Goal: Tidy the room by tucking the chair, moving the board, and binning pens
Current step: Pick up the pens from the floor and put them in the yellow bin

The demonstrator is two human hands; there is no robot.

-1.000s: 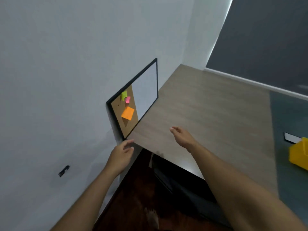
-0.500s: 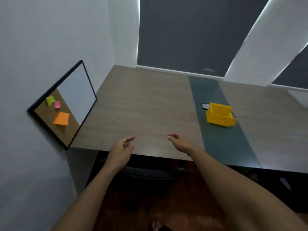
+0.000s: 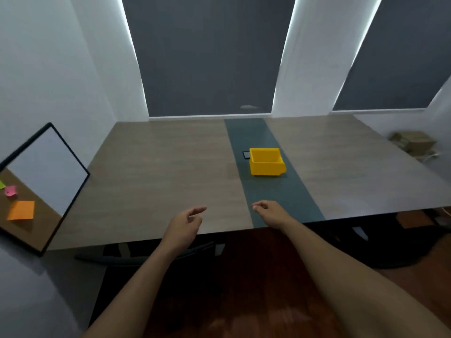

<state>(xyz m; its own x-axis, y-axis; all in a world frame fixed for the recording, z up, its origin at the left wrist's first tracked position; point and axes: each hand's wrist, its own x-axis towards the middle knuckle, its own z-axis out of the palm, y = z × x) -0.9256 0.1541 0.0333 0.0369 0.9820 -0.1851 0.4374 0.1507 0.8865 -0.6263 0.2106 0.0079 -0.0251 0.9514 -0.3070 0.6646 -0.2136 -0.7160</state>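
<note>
Brown floorboards [image 3: 256, 289] are lying nearest me; I am watching the left hand [image 3: 185, 222] and right hand [image 3: 268, 213] hovering over the bench [image 3: 158, 172] edge, fingers [image 3: 200, 210] loosely curled, grasping nothing. At nine o'clock the board [image 3: 46, 176] is leaning against the wall [image 3: 36, 81]; at twelve o'clock the yellow bin [image 3: 266, 162] is sitting farther off.

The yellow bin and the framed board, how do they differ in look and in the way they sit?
The yellow bin is a small open-topped box of one colour; the board is a flat black-framed panel, part white, part cork with sticky notes. The bin stands upright on the dark strip of the table; the board leans tilted against the left wall. Shared: the left hand and right hand touch neither.
</note>
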